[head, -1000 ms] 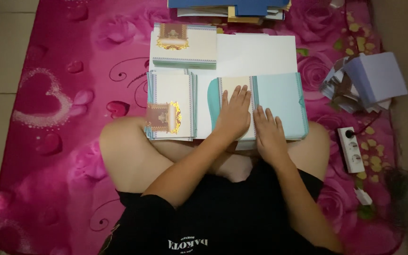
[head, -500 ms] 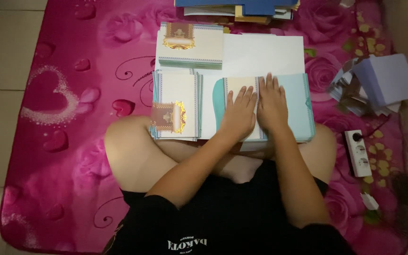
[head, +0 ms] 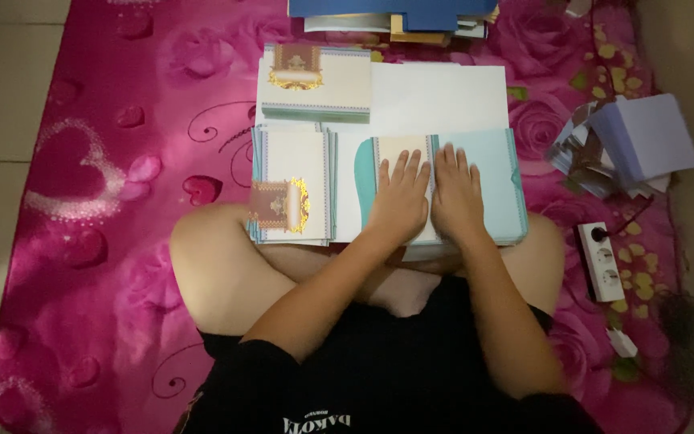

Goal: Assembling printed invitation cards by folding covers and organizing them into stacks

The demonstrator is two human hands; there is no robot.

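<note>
At centre frame, the left hand [head: 399,201] and right hand [head: 458,195] are laid flat, fingers spread, on a teal card [head: 483,181]; nothing seems gripped, though the palms' undersides are hidden.

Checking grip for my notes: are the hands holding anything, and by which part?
Nothing is gripped: left hand and right hand lie flat, palms down, on the folded card.

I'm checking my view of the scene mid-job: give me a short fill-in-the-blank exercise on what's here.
1. Both hands, left hand and right hand, lie flat on a ____ card.
2. The blanket under the cards is ____.
3. The power strip lies on the person's ____ side.
4. The card stack lies to the ____ of the hands.

Missing words: teal; pink; right; left
</note>
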